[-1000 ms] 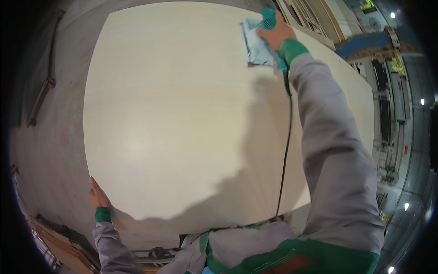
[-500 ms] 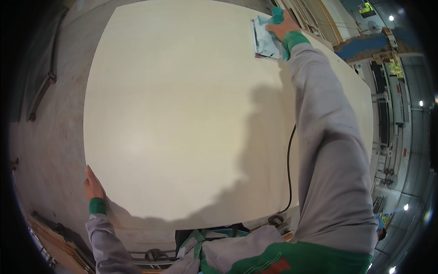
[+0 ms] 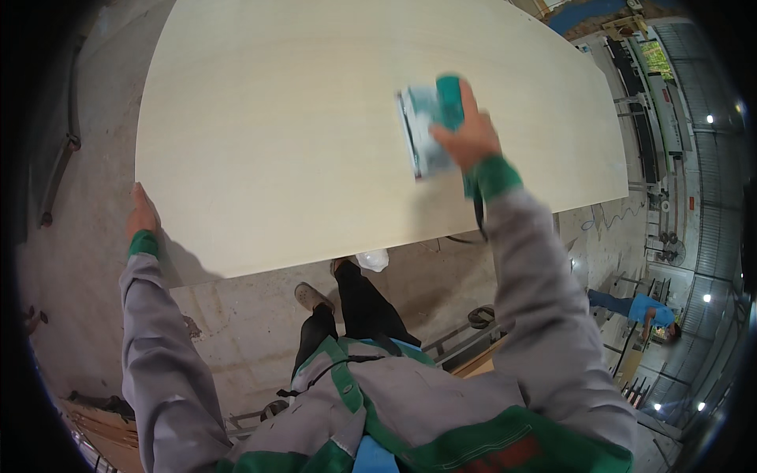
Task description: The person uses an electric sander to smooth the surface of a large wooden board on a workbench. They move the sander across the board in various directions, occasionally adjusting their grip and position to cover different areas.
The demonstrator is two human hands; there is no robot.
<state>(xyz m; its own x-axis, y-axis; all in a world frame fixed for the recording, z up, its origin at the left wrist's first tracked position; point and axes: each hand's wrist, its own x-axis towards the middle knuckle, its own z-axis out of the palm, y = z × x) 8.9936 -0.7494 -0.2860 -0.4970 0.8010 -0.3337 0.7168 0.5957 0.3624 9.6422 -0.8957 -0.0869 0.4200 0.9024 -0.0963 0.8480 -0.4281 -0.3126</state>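
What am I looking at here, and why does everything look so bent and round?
This picture comes from a wide fisheye camera worn on a person's head, looking down, so straight edges curve. No machine works here: just a person in a grey jacket with green cuffs. The right hand grips a teal handheld power sander that sits on a large pale wooden board; its black cord hangs past the board's near edge. The left hand rests on the board's near left corner. Below are the person's legs and the concrete floor. Far right, another person in a blue shirt bends over.
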